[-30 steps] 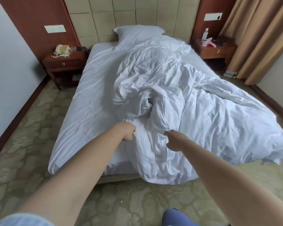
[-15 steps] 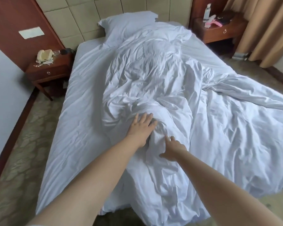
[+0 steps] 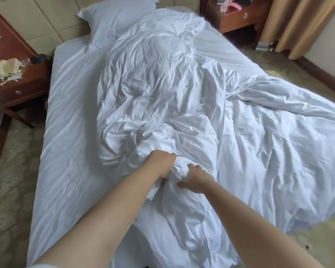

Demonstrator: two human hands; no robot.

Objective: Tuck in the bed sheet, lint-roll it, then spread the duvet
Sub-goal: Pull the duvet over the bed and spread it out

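Both hands, left hand [image 3: 163, 163] and right hand [image 3: 195, 177], are bunching the crumpled white cotton duvet [image 3: 162, 97] heaped mid-bed over the loose white bed sheet [image 3: 70, 132], so lifting it fully clear looks best before tucking.

The duvet [image 3: 162, 97], bed sheet [image 3: 70, 132] and pillow [image 3: 112, 18] are plain white, the two nightstands [image 3: 17, 89] reddish-brown wood, the padded headboard [image 3: 46, 22] cream, the curtain [image 3: 302, 22] tan, and the carpet [image 3: 10, 180] beige-green with a leaf pattern.
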